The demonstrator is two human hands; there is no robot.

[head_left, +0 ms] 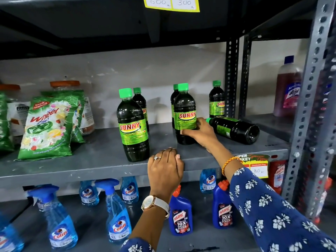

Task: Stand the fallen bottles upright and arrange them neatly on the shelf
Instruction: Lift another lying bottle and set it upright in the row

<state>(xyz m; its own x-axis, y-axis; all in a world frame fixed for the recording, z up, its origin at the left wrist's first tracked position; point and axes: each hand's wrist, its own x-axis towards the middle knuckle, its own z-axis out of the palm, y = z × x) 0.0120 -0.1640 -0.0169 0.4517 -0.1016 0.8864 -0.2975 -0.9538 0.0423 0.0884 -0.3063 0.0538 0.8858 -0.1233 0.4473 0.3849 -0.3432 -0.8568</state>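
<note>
My left hand [164, 166] lies flat on the front lip of the grey metal shelf [91, 160], fingers together, gripping nothing. Beyond it my right hand [199, 132] wraps around the lower half of an upright dark green-capped plastic Sunny bottle [184, 113]. Just right of it one identical bottle [234, 129] lies on its side. Four others [133, 126] stand upright, some farther back.

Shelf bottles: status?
Right hand gripping upright bottle. Left hand resting on shelf edge. One bottle still lying down. Nothing blocking it.
</note>
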